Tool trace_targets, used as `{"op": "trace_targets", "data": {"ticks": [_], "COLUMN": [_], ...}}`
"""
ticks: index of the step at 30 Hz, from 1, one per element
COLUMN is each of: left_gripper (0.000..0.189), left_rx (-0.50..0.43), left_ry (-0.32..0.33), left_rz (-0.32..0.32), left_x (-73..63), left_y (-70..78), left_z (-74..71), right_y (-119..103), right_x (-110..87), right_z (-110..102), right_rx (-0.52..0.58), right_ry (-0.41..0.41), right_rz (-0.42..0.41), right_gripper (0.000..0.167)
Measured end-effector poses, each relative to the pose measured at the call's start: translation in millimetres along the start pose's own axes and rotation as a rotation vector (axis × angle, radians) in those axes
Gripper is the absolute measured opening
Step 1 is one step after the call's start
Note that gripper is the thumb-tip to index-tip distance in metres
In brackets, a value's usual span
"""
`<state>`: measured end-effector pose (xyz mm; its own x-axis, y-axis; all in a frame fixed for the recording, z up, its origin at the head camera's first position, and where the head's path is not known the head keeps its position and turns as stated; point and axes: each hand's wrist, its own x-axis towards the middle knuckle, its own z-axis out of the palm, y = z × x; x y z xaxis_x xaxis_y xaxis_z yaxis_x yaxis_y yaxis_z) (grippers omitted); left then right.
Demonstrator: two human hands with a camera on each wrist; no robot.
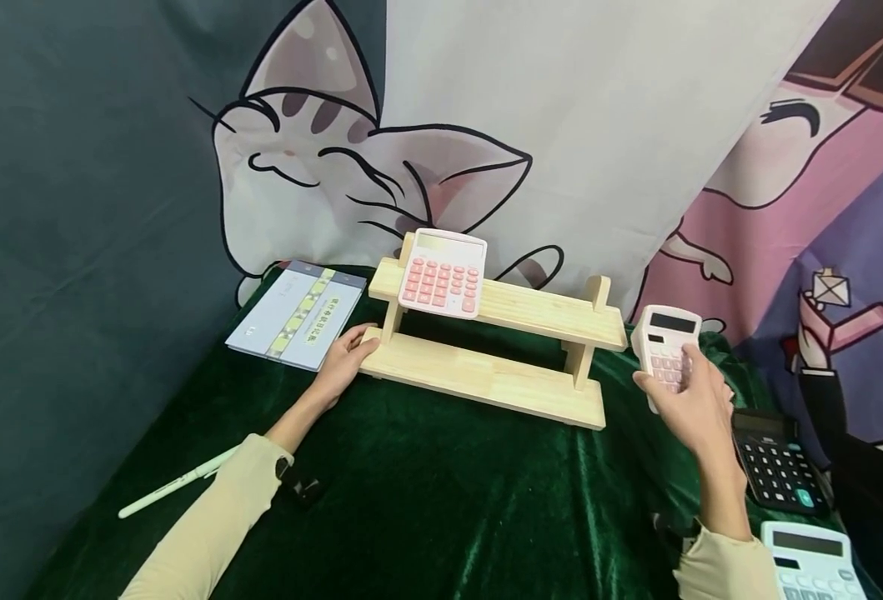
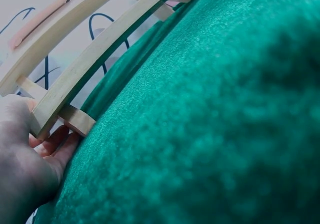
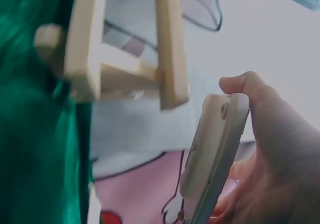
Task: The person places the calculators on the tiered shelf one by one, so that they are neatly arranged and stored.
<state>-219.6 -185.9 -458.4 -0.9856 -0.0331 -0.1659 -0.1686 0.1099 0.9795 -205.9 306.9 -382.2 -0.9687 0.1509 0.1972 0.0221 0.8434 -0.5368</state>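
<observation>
A two-tier wooden display rack (image 1: 486, 371) stands on the green velvet cloth. My left hand (image 1: 342, 367) grips the left end of its lower shelf, and in the left wrist view the fingers (image 2: 62, 151) curl under the board. On the left part of the upper shelf leans a white calculator with pink keys (image 1: 444, 279), its face towards me. Past the rack's right end, my right hand (image 1: 696, 408) holds another white calculator with pink keys (image 1: 659, 333). The right wrist view shows this calculator (image 3: 215, 154) edge-on, apart from the rack, the thumb at its edge.
Left of the rack lies a grey-blue notebook (image 1: 276, 317) with a patterned band. A pale green pen (image 1: 163, 490) lies near my left sleeve. At the right are a black calculator (image 1: 775, 458) and a white one (image 1: 809, 546). A cartoon cat curtain (image 1: 606, 125) hangs close behind.
</observation>
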Motion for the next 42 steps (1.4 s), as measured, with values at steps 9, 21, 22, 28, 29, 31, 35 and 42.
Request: {"op": "trace_targets", "data": {"ticks": [9, 21, 22, 28, 29, 31, 35, 42], "left_gripper": [0.057, 0.054, 0.054, 0.055, 0.055, 0.056, 0.055, 0.056], "left_rx": [-0.015, -0.042, -0.039, -0.034, -0.034, -0.035, -0.027, -0.006], "left_ry": [0.04, 0.009, 0.009, 0.025, 0.022, 0.015, 0.018, 0.03], "left_rz": [0.024, 0.028, 0.03, 0.04, 0.04, 0.042, 0.047, 0.041], "left_x": [20.2, 16.7, 16.4, 16.9, 17.4, 19.4, 20.6, 20.2], "left_y": [-33.8, -39.8, -40.1, -37.3, -36.6, -35.5, -32.2, -29.4], "left_z": [-3.2, 11.4, 10.7, 5.6, 4.9, 3.9, 1.4, -2.1], "right_y": [-56, -93, -96, -109, -110, -111, -106, -89], "right_x": [12.1, 8.7, 8.2, 12.1, 13.0, 14.5, 18.2, 22.6], "right_z": [20, 54, 56, 63, 63, 63, 56, 26], "right_rx": [0.067, -0.062, -0.065, -0.083, -0.086, -0.086, -0.065, 0.068], "right_ry": [0.009, 0.0, 0.004, -0.009, -0.016, -0.03, -0.073, -0.143], "right_rz": [-0.136, -0.189, -0.186, -0.154, -0.145, -0.133, -0.186, -0.44], "right_gripper": [0.086, 0.09, 0.089, 0.087, 0.089, 0.093, 0.095, 0.061]}}
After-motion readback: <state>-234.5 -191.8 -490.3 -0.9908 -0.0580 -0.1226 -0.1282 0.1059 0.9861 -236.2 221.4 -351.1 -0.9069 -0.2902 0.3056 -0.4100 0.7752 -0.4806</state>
